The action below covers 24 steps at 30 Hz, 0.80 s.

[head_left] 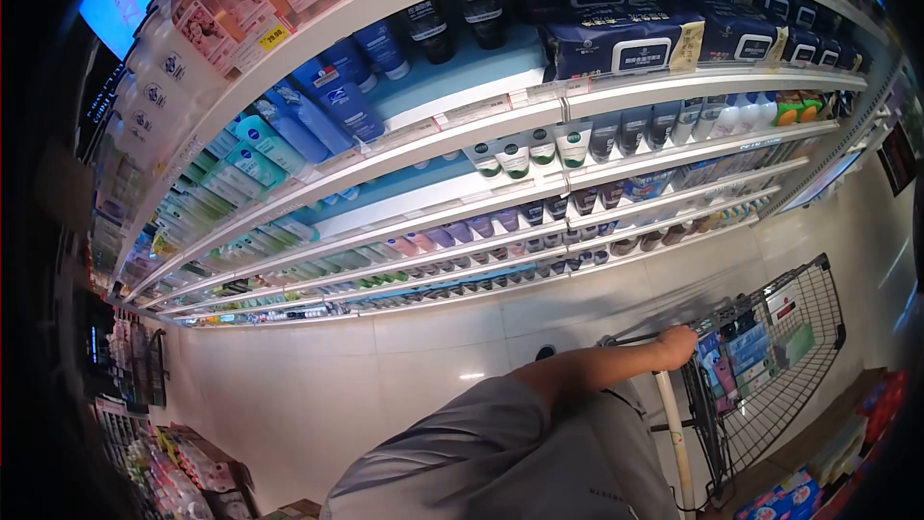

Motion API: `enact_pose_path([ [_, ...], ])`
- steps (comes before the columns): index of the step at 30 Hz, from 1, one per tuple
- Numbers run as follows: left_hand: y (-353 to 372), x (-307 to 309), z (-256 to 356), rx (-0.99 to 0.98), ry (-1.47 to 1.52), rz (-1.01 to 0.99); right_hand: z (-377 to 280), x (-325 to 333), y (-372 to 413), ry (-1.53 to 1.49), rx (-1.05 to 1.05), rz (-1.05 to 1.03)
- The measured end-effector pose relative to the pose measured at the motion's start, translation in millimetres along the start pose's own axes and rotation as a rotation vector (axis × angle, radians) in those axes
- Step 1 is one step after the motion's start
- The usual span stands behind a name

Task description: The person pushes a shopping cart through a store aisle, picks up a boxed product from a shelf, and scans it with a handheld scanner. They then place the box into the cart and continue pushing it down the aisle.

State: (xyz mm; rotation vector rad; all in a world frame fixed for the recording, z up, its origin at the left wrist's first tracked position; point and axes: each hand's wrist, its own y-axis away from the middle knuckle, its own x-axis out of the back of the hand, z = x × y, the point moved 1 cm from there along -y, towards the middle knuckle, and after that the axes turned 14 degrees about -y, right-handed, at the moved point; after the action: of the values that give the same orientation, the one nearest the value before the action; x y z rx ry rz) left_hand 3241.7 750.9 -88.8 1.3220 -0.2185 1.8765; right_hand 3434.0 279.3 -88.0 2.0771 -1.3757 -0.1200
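Observation:
My left hand [679, 347] is closed around the upper end of the shopping cart's handle [671, 414], with my forearm stretched out from a grey sleeve. The wire shopping cart [770, 414] stands to the right on the pale floor. Inside its basket lie blue and white packages [749, 349], a purplish pack [717, 371] and a green and white item [794, 342]; their exact kinds are too small to tell. My right hand is out of view.
Long white shelves [462, 125] run along my left side, filled with tubes, bottles and dark blue wipes packs [626, 46]. Pink bottles [231, 0] stand on the top shelf. Stacked goods [784, 501] border the cart at lower right; another display [183, 472] is at lower left.

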Motion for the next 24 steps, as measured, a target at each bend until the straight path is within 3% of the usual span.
enact_pose_path([
  [5, -3, -3, 0, 0.025, 0.025, -0.017, -69, -37, 48, 0.398, 0.259, -0.115],
  [8, -2, 2, 2, 0.022, 0.037, -0.019, -22, -10, 12, 0.245, 0.271, -0.136],
  [10, 0, 7, 3, 0.021, 0.033, -0.025, 72, 49, -57, 0.354, 0.357, -0.121],
  [13, 4, 15, 5, 0.016, 0.020, -0.030, 192, 131, -136, 0.571, 0.679, -0.152],
  [14, 4, 15, 5, 0.012, 0.026, -0.022, 190, 136, -136, 0.869, 0.875, -0.222],
  [17, 5, 21, 4, -0.006, 0.018, -0.042, 164, 123, -118, 0.678, 0.601, -0.121],
  [20, 4, 16, 4, 0.000, 0.018, -0.054, 187, 138, -139, 1.327, 0.841, -0.193],
  [22, 3, 17, 3, 0.007, 0.026, -0.052, 178, 136, -135, 1.381, 1.028, -0.152],
  [24, 4, 21, 5, 0.004, 0.025, -0.061, 160, 122, -133, 1.190, 0.863, -0.136],
])
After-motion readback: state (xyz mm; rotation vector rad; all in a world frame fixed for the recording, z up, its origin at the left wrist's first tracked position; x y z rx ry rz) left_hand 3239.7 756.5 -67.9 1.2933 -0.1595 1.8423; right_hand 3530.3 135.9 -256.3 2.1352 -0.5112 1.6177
